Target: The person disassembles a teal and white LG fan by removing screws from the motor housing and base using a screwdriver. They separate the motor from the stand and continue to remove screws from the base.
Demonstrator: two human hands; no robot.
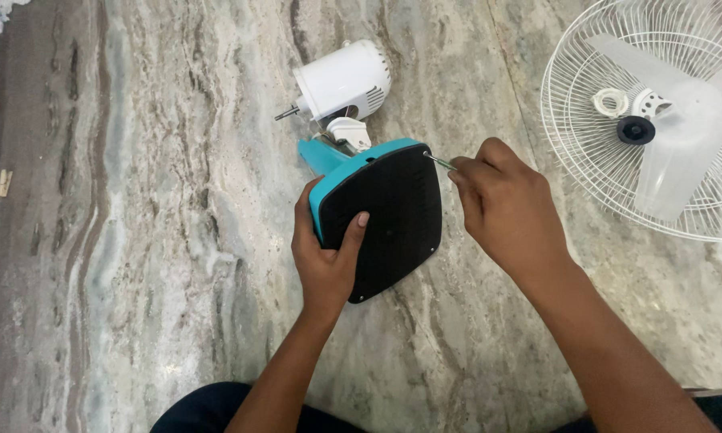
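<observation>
A table fan's teal base (393, 216) lies tipped on the marble floor, its black underside facing up. My left hand (325, 248) grips the base's left edge, thumb pressed on the black plate. My right hand (501, 204) is closed around a thin screwdriver (439, 162), whose tip touches the base's upper right corner. The white motor housing (343, 80) with its bare shaft lies just beyond the base, joined to it by a white neck.
A white wire fan guard (585, 152) lies at the right with translucent blades (673, 160), a black cap and white rings inside it. A small pale scrap (5, 183) lies at the far left. Grey veined marble floor (160, 240) surrounds everything.
</observation>
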